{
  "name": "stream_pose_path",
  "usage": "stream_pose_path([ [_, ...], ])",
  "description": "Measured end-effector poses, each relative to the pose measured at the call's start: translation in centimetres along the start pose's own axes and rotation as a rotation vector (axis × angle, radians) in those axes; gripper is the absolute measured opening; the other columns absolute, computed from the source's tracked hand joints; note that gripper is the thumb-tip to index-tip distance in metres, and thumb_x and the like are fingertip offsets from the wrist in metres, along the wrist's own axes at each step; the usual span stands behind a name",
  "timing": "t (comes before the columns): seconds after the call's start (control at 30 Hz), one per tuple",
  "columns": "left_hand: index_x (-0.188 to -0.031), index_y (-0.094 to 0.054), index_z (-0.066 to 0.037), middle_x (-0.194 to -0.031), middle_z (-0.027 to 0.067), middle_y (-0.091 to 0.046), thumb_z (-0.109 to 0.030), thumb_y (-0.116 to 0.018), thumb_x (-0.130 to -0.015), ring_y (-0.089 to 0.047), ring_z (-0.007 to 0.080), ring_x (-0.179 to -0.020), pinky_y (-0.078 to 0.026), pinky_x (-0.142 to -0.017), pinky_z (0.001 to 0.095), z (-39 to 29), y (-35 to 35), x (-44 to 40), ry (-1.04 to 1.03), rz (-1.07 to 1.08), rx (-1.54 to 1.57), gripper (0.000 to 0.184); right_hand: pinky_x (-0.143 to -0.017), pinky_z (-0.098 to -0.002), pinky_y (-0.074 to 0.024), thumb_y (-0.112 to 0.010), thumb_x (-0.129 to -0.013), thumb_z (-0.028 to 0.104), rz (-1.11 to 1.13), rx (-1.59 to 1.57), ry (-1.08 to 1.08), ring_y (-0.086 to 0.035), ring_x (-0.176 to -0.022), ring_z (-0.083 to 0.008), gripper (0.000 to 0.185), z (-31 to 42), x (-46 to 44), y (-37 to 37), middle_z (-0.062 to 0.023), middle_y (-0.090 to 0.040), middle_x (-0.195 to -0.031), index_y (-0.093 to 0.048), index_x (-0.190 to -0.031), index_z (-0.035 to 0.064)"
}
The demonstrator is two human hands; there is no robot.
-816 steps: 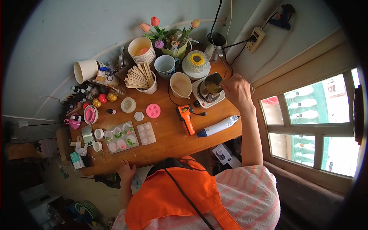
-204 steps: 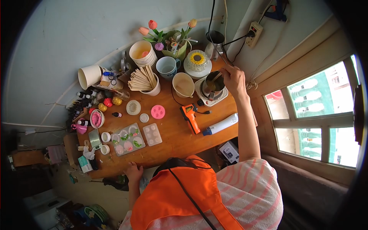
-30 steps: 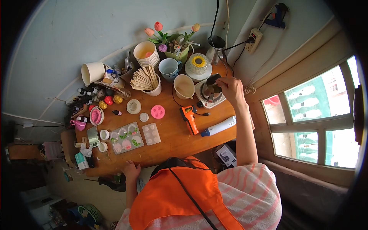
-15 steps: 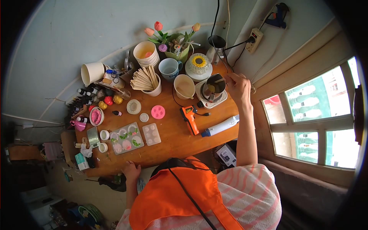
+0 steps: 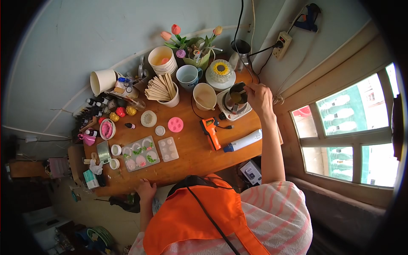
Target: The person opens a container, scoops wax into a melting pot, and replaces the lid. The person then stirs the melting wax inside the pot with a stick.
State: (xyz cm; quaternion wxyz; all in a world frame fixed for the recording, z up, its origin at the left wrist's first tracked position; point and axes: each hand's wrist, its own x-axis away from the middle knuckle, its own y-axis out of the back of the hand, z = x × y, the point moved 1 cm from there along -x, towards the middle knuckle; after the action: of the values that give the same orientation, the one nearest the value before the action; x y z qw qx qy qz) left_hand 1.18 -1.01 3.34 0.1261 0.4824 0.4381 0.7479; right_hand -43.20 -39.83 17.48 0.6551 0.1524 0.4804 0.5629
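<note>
My right hand (image 5: 259,98) is pinched on the end of a thin stick (image 5: 241,92) at the mouth of a metal pitcher (image 5: 233,109). The pitcher stands on a small white hot plate (image 5: 245,114), with yellowish content inside. My left hand (image 5: 145,189) rests at the table's front edge, its fingers apart and nothing in them. Closest to it is a clear mold (image 5: 129,166) with green and pink pieces in its cavities. A cream cup (image 5: 205,96) stands left of the hot plate.
An orange thermometer gun (image 5: 210,132) and a white heat gun (image 5: 244,141) lie in front of the hot plate. Behind are a cup of wooden sticks (image 5: 171,102), a blue mug (image 5: 187,76) and flowers (image 5: 175,29). Small bottles (image 5: 93,102) stand at left; a window is at right.
My right hand has shifted around the pitcher's mouth, lately a little to the left, with the stick's angle changing. My left hand has stayed at the table edge.
</note>
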Motion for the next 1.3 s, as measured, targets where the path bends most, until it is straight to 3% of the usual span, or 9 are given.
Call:
stream_pose_path([
  [0.23,-0.144,-0.041,0.003,-0.151,0.0257,-0.038,-0.048,-0.054,-0.09,-0.054,0.0403,-0.125,-0.024,-0.111,0.0672,-0.1,0.2,0.2,-0.004,0.001,0.003,0.075,-0.066,-0.0411,-0.0514,-0.07,-0.082,0.012,0.04,0.073,0.051,-0.064,-0.072,-0.0348,0.008,0.4,-0.3,0.8,-0.0165,-0.065,-0.072,-0.073,-0.085,0.0054],
  [0.3,-0.144,-0.041,0.003,-0.152,0.0257,-0.037,-0.048,-0.054,-0.09,-0.054,0.0399,-0.125,-0.024,-0.111,0.0676,-0.2,0.5,0.3,0.004,0.013,0.006,0.075,-0.069,-0.0402,-0.0525,-0.07,-0.082,0.011,0.2,0.016,-0.067,-0.065,-0.075,-0.0335,0.007,1.2,-0.3,1.3,-0.0163,-0.068,-0.075,-0.074,-0.085,0.0057],
  [0.43,-0.144,-0.041,0.002,-0.151,0.0253,-0.038,-0.047,-0.054,-0.09,-0.054,0.0395,-0.125,-0.023,-0.111,0.0673,-0.4,0.9,0.4,0.012,0.029,0.013,0.075,-0.07,-0.0396,-0.0529,-0.07,-0.081,0.011,0.182,-0.125,-0.016,-0.067,-0.077,-0.0326,0.008,0.6,0.0,-0.1,-0.0154,-0.069,-0.076,-0.075,-0.086,0.0065],
  [0.5,-0.144,-0.041,0.003,-0.151,0.0255,-0.038,-0.047,-0.054,-0.09,-0.054,0.0398,-0.125,-0.023,-0.111,0.0677,-0.3,0.7,0.3,0.01,0.011,0.006,0.075,-0.071,-0.0393,-0.0532,-0.069,-0.081,0.01,0.075,-0.071,0.03,-0.067,-0.077,-0.0317,0.011,0.1,-0.1,-0.2,-0.0138,-0.07,-0.077,-0.076,-0.089,0.0069],
  [0.6,-0.144,-0.041,0.003,-0.151,0.0259,-0.038,-0.047,-0.055,-0.09,-0.053,0.0397,-0.126,-0.023,-0.111,0.0673,-0.4,0.8,0.3,0.012,0.034,0.006,0.075,-0.071,-0.0394,-0.0533,-0.069,-0.081,0.01,0.084,0.12,0.03,-0.067,-0.076,-0.0313,0.011,0.2,0.0,0.8,-0.0128,-0.071,-0.078,-0.076,-0.089,0.0069],
  [0.73,-0.144,-0.041,0.003,-0.151,0.0261,-0.038,-0.047,-0.055,-0.089,-0.051,0.0395,-0.128,-0.024,-0.111,0.0677,-0.3,0.4,0.2,0.003,0.004,0.002,0.075,-0.068,-0.041,-0.0526,-0.07,-0.08,0.014,0.157,0.06,-0.021,-0.065,-0.075,-0.0335,0.01,0.9,0.3,1.3,-0.0163,-0.067,-0.073,-0.077,-0.086,0.0084],
  [0.8,-0.143,-0.042,0.003,-0.15,0.0258,-0.039,-0.046,-0.055,-0.089,-0.05,0.0393,-0.129,-0.024,-0.111,0.0674,-0.3,0.5,0.2,0.011,0.009,0.016,0.074,-0.069,-0.04,-0.0526,-0.07,-0.082,0.012,0.132,-0.062,0.05,-0.065,-0.076,-0.0301,0.01,0.4,0.4,0.2,-0.0117,-0.069,-0.075,-0.077,-0.088,0.0076],
  [1.3,-0.142,-0.044,0.003,-0.148,0.0264,-0.041,-0.046,-0.055,-0.089,-0.054,0.0403,-0.125,-0.024,-0.111,0.0676,-0.2,0.6,0.2,-0.005,-0.003,0.022,0.072,-0.067,-0.04,-0.0513,-0.072,-0.083,0.017,0.044,0.11,0.002,-0.064,-0.073,-0.0307,0.011,-0.2,0.1,0.8,-0.0131,-0.065,-0.07,-0.078,-0.088,0.0098],
])
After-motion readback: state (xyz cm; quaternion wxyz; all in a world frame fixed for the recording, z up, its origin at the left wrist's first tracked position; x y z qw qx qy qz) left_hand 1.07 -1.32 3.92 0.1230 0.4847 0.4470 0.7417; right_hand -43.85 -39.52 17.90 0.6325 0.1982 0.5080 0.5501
